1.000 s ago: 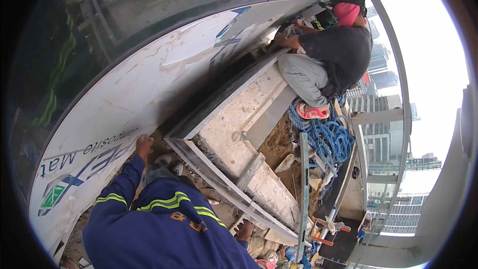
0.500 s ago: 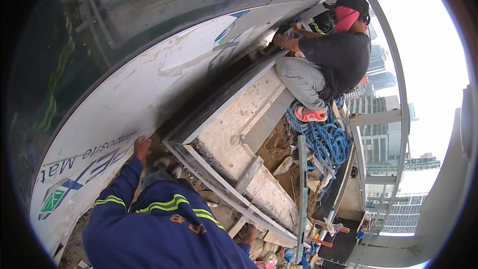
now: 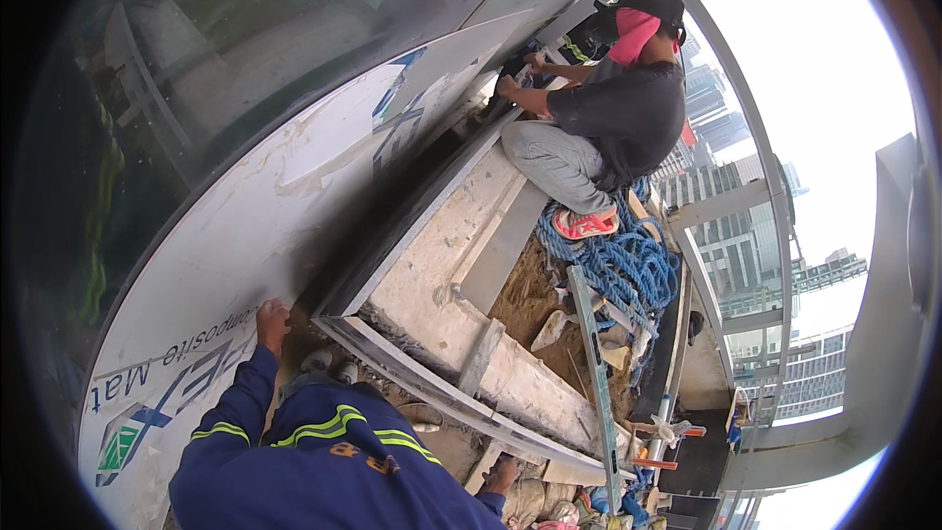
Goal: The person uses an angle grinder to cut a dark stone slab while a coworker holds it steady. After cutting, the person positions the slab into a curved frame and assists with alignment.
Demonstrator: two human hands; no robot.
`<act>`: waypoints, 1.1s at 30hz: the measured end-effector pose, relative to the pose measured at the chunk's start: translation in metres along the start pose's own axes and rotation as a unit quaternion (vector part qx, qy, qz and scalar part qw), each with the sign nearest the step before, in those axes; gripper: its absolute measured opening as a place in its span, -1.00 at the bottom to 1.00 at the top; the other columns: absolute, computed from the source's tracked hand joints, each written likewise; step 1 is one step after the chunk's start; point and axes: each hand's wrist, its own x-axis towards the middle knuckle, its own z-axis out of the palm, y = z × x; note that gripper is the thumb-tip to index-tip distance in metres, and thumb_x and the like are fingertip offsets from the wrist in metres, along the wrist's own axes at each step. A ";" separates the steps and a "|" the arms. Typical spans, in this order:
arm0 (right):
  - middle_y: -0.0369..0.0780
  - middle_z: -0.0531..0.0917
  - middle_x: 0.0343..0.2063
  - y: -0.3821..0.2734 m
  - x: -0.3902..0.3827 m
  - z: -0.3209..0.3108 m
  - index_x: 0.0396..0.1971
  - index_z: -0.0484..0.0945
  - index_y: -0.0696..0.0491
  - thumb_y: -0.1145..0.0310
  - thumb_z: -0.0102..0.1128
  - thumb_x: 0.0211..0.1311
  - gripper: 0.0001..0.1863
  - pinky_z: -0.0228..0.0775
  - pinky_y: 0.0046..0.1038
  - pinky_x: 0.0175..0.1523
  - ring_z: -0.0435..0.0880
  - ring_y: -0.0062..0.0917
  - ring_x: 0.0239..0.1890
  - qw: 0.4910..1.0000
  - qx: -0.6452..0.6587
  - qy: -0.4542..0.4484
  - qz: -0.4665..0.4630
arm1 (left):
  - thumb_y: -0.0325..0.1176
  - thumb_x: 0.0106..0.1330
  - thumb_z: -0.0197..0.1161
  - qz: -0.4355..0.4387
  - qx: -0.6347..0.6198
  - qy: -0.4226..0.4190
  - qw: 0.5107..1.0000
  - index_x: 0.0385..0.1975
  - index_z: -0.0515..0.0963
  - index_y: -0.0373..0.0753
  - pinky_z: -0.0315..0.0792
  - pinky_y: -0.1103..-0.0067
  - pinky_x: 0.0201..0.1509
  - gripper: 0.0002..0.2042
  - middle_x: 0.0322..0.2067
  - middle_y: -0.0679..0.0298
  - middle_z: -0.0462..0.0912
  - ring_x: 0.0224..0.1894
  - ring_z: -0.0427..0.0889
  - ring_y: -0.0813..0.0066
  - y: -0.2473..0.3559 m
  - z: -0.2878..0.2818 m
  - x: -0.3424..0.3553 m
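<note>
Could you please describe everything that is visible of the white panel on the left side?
The white panel is a long, rigid-looking sheet printed with dark lettering and blue-and-green emblems. Its face is scuffed, with patches like torn film. It stands along a dark reflective surface; its curve may come partly from the lens. The left hand is near its lower edge; contact is unclear.

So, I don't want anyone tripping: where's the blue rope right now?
In the head view, the blue rope lies in a pile right of centre, just below the co-worker's red shoe and beside the long narrow bar's upper end.
</note>
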 end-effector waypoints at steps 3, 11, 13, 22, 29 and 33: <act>-0.25 0.44 -0.73 0.019 0.037 -0.020 -0.44 0.65 0.01 0.37 0.16 0.17 -0.90 0.32 -0.18 -0.45 0.45 -0.37 -0.70 0.999 0.017 0.027 0.000 | -0.32 0.31 0.19 0.048 0.031 -0.013 0.998 0.14 0.48 -0.36 0.56 0.46 -0.20 -0.58 -0.06 0.17 0.63 -0.09 0.63 0.38 0.017 0.009 0.005; -0.22 0.40 -0.71 0.073 0.118 -0.047 -0.52 0.53 0.24 0.34 0.09 0.12 -0.77 0.23 -0.18 -0.56 0.37 -0.37 -0.71 0.945 -0.141 0.104 -0.277 | -0.33 0.34 0.22 0.116 0.015 -0.055 0.992 0.09 0.51 -0.36 0.56 0.50 -0.21 -0.63 -0.10 0.18 0.64 -0.11 0.65 0.42 0.067 0.040 -0.008; -0.18 0.46 -0.70 0.077 0.109 -0.034 -0.56 0.54 0.32 0.35 0.08 0.10 -0.71 0.28 -0.21 -0.52 0.43 -0.32 -0.69 0.921 -0.185 0.122 -0.320 | -0.32 0.34 0.23 0.133 0.024 -0.061 0.989 0.10 0.51 -0.36 0.56 0.49 -0.20 -0.62 -0.10 0.18 0.64 -0.12 0.65 0.41 0.087 0.044 -0.013; -0.29 0.33 -0.56 0.047 0.042 -0.017 -0.54 0.31 0.20 0.47 0.11 0.03 -0.83 0.09 -0.33 -0.47 0.25 -0.55 -0.56 0.929 0.162 0.221 -0.248 | -0.29 0.38 0.20 0.173 0.057 -0.097 0.979 0.09 0.51 -0.38 0.59 0.43 -0.11 -0.63 -0.08 0.11 0.68 -0.06 0.69 0.34 0.128 0.043 -0.025; 0.06 0.57 -0.30 0.020 0.009 -0.011 -0.21 0.42 0.48 0.43 0.08 0.13 -0.63 0.37 -0.15 -0.11 0.51 -0.21 -0.29 0.946 0.096 0.227 -0.212 | -0.29 0.39 0.19 0.190 0.054 -0.091 0.976 0.08 0.52 -0.38 0.60 0.42 -0.11 -0.63 -0.06 0.09 0.68 -0.05 0.70 0.29 0.145 0.043 -0.028; 0.08 0.58 -0.27 0.011 0.006 -0.013 -0.17 0.43 0.45 0.43 0.07 0.11 -0.62 0.36 -0.15 -0.04 0.53 -0.17 -0.25 0.954 0.087 0.204 -0.203 | -0.27 0.39 0.19 0.194 0.041 -0.092 0.976 0.08 0.52 -0.37 0.60 0.42 -0.11 -0.63 -0.07 0.09 0.67 -0.05 0.70 0.28 0.149 0.044 -0.029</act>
